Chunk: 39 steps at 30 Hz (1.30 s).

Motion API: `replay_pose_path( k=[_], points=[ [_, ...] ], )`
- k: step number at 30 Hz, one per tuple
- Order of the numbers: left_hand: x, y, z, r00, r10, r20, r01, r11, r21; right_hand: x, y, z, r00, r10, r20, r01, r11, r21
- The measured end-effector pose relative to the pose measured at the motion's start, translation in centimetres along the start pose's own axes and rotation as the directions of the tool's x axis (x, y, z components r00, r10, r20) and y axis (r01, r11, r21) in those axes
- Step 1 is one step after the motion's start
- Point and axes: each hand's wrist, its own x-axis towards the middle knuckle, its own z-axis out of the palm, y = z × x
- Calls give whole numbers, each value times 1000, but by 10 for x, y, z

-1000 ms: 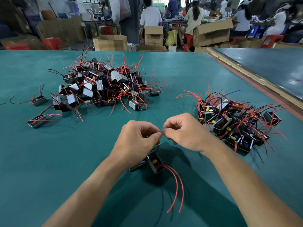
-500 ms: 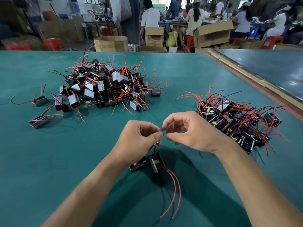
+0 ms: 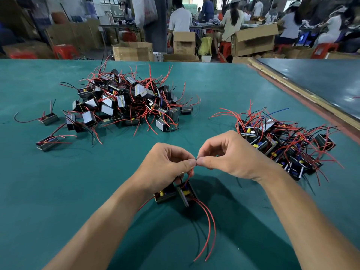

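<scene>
The green worktop carries a large heap of small black wired modules at the far left and a smaller heap of the same parts at the right, the two well apart. Nearer, between them, the left hand and right hand meet thumb to thumb, each grip closed in a pinch on the wire ends rising from two modules just below the left hand; whether those rest on the worktop I cannot tell. Their loose red leads trail toward the viewer. The step looks like twisting two lead tips together; next seems a firm roll between fingertips, keeping the tips aligned so the join holds
</scene>
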Motion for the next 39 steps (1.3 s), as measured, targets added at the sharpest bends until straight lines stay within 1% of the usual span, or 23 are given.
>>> replay_pose_path(
  k=[10, 15, 19, 21, 23, 25, 27, 30, 34, 39],
  points=[
    [0, -4, -1, 1000, -6, -6, 6, 999, 54, 0, -3, 6, 1000, 11, 18, -11, 1000, 2],
    [0, -5, 3, 999, 42, -20, -39, 990, 136, 6, -6, 14, 991, 134, 26, -136, 989, 54],
    [0, -5, 7, 997, 69, -45, -60, 981, 183, 9, -5, 15, 978, 207, 0, -207, 978, 34],
    [0, -5, 7, 995, 73, -69, -58, 979, 196, 8, -1, 15, 983, 179, -33, -179, 984, -12],
    [1, -5, 6, 995, 54, -89, -38, 984, 174, 6, 1, 15, 993, 86, -83, -91, 994, -62],
    [2, -5, 4, 996, 18, -93, -6, 992, 128, 4, 1, 13, 994, 1, -107, -9, 997, -79],
    [2, -5, 2, 996, -21, -85, 27, 998, 64, 4, 1, 12, 993, -40, -116, 30, 996, -81],
    [2, -5, -1, 995, -68, -70, 68, 998, -1, 5, 2, 10, 991, -42, -126, 28, 994, -108],
    [4, -4, -4, 994, -100, -43, 98, 995, -35, 4, 1, 10, 991, -45, -128, 29, 992, -119],
    [1, -2, -4, 992, -129, 15, 129, 991, -29, 3, -1, 7, 999, -14, -38, 7, 982, -189]
  ],
)
